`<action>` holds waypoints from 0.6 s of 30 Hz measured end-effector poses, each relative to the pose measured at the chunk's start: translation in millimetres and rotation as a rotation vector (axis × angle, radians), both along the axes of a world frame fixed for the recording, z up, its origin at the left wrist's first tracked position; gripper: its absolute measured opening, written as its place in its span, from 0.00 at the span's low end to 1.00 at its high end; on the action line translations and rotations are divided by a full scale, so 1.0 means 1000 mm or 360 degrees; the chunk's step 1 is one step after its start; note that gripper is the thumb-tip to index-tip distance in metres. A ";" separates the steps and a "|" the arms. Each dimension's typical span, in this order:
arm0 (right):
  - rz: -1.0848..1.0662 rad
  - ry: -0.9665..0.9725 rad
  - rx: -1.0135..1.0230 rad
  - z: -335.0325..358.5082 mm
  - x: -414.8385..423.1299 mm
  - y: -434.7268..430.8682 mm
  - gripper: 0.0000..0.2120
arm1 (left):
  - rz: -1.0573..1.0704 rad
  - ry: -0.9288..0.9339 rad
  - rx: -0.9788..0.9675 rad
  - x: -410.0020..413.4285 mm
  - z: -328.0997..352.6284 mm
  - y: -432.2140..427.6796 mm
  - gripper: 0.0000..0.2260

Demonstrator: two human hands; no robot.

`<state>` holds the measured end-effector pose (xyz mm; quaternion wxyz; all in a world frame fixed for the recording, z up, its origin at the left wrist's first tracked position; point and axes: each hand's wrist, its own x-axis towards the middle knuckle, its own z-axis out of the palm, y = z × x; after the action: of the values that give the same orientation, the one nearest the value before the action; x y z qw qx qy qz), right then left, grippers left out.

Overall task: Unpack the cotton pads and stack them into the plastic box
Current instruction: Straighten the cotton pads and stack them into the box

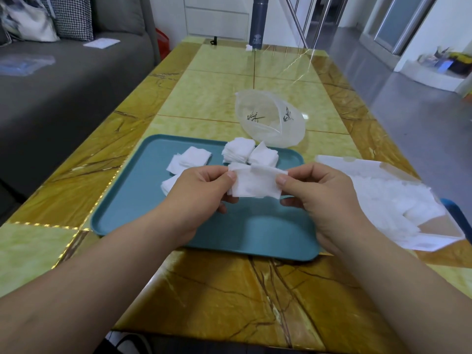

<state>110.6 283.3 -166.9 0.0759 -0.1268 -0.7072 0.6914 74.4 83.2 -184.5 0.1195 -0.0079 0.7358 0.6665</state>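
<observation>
- My left hand (204, 190) pinched the left edge of a small bunch of cotton pads (255, 183), thumb on top and fingers curled under.
- My right hand (319, 198) pinched the right edge of the same bunch in the same way.
- The bunch was held in the air over the middle of the teal tray (143, 200), not touching it; the pads looked slightly fanned, and I couldn't count them.
- The tray's far half carried more pads: a left pile (190, 159) of loose, overlapping pads, a neater stack (238, 149) near the far edge, and another stack (264, 157) touching that one on its right.
- A few more pads (168, 186) lay on the tray, partly hidden by my left hand.
- Just right of the tray sat a clear plastic box (454, 233), open, with a messy heap of pads (383, 198) inside.
- Just beyond the tray's far right corner lay a translucent bag (270, 118) with black sketch marks, mouth open.
- The tray sat on a yellow marble-look table (229, 290).
- Well beyond the tray, at the table's far end, stood a dark bottle (258, 21).
- A grey sofa (63, 85) was off to the tray's left.
</observation>
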 end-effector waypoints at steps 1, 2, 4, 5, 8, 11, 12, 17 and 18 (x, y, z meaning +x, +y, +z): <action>0.0052 0.0027 -0.0045 0.002 0.000 0.001 0.06 | -0.0004 0.0001 -0.0038 0.000 0.000 -0.001 0.10; 0.0118 0.0051 -0.0088 0.004 0.000 0.001 0.05 | -0.0023 -0.0001 -0.0066 0.001 0.001 -0.002 0.10; 0.0207 0.0077 -0.0057 0.005 0.002 0.001 0.04 | -0.0116 0.0009 -0.0110 0.003 0.003 -0.002 0.11; 0.0218 0.0080 0.0010 0.005 0.002 0.000 0.04 | -0.0172 0.0021 -0.0124 0.004 0.004 -0.001 0.11; 0.0176 0.0069 0.0177 0.002 0.002 -0.003 0.04 | -0.0278 0.0039 -0.0113 0.007 0.008 0.002 0.12; 0.0107 0.0048 0.0233 0.000 0.001 -0.002 0.04 | -0.0315 0.0053 -0.0094 0.008 0.011 0.002 0.11; 0.0091 0.0039 0.0253 0.000 0.001 -0.002 0.05 | -0.0332 0.0051 -0.0080 0.008 0.011 0.002 0.11; 0.0106 -0.0002 0.0149 -0.001 0.001 -0.003 0.06 | -0.0371 0.0030 -0.0065 0.009 0.012 0.003 0.11; 0.0111 0.0006 0.0132 -0.002 0.001 -0.003 0.06 | -0.0361 -0.0003 -0.0037 0.009 0.012 0.003 0.11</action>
<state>111.5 280.3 -168.6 0.0584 -0.0974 -0.7392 0.6639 83.4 86.4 -172.2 0.1947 0.0735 0.7396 0.6401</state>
